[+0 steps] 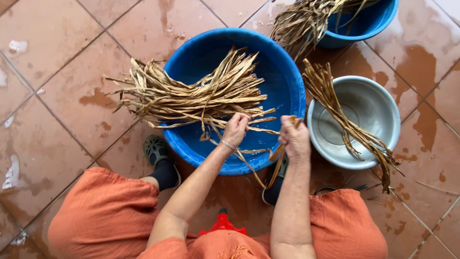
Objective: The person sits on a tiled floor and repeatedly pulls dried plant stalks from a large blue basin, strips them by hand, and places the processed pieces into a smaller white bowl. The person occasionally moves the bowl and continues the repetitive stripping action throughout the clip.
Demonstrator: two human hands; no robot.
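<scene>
Crouching over a wet tiled floor (72,96), the person works dried leaf strips over a large blue basin (287,91). A thick bundle of the tan strips (191,93) lies across the basin's left rim, its loose ends fanning out over the tiles. Next comes the left hand (235,129), reaching forward with a bent wrist and a bracelet, fingers pinched around a few strips at the near end of that bundle; its grip is narrow and closed on them. Just beside it, the right hand (294,139) is curled into a fist over the basin's near rim, holding a single strip (274,168) that hangs down toward the knees. To do this well, I'd judge it pays to keep the left pinch light, so only one or two strands part from the mass, and to keep the right hand's strand taut and clear of the others. Further right, a metal bowl (378,103) holds a smaller sheaf (345,124) draped over its rim, and a second blue tub (373,19) sits beyond.
</scene>
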